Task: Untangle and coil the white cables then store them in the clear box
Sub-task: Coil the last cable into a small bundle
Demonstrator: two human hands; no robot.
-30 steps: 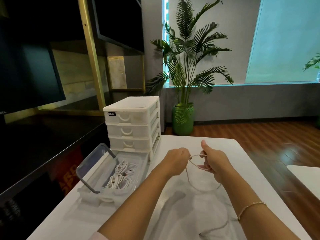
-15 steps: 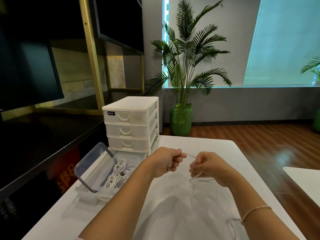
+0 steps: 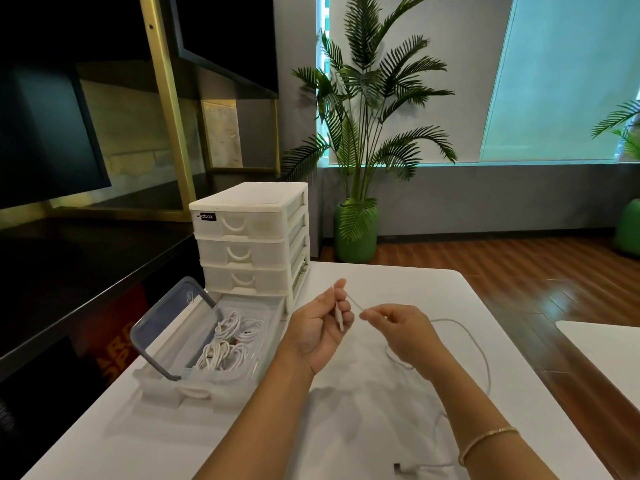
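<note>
My left hand is turned palm up over the white table and grips the plug end of a white cable. My right hand pinches the same cable a short way along. From there the cable runs in a loose loop to the right and back down to its other end near the table's front edge. The clear box lies open left of my hands with several coiled white cables inside. Its grey-rimmed lid leans up on the left side.
A white drawer unit stands right behind the clear box. A dark counter runs along the table's left side. A second white table edge shows at the right. A potted palm stands on the wooden floor beyond.
My hands have turned and drawn apart: the left now shows its palm with the plug end held upright, and the right has slid along the cable. The loop has spread out to the right.
</note>
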